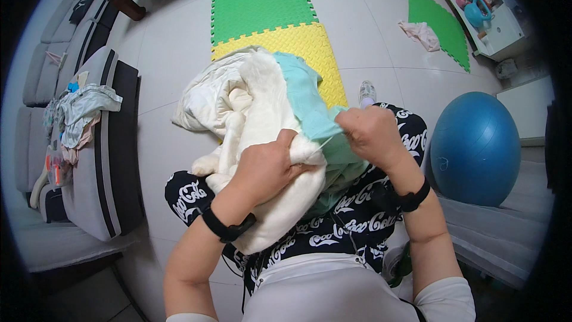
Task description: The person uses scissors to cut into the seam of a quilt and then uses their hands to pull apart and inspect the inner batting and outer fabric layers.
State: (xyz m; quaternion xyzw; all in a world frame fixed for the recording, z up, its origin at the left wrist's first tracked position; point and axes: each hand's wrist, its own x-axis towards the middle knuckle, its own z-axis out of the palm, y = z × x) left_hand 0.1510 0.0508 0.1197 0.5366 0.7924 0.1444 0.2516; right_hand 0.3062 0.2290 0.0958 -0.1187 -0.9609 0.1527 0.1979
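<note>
A bulky cream-white quilt or padded filling point(263, 98) lies across my lap and reaches over the yellow mat ahead. My left hand point(270, 167) grips a bunched fold of it. Along its right side runs a mint-green fabric cover point(308, 98), part of which hangs down over my right thigh. My right hand point(368, 134) pinches the edge of that green fabric, its fingertips partly hidden. Between my two hands stretches a thin white tie or cord point(326, 143), pulled fairly straight. Both wrists wear black bands.
A yellow foam mat point(333, 67) joins a green foam mat point(263, 6) on the tiled floor. At right sits a large blue exercise ball point(476, 150). A grey sofa section point(96, 179) at left bears piled clothes point(85, 109). A pink cloth point(421, 36) lies by a shelf unit point(505, 31).
</note>
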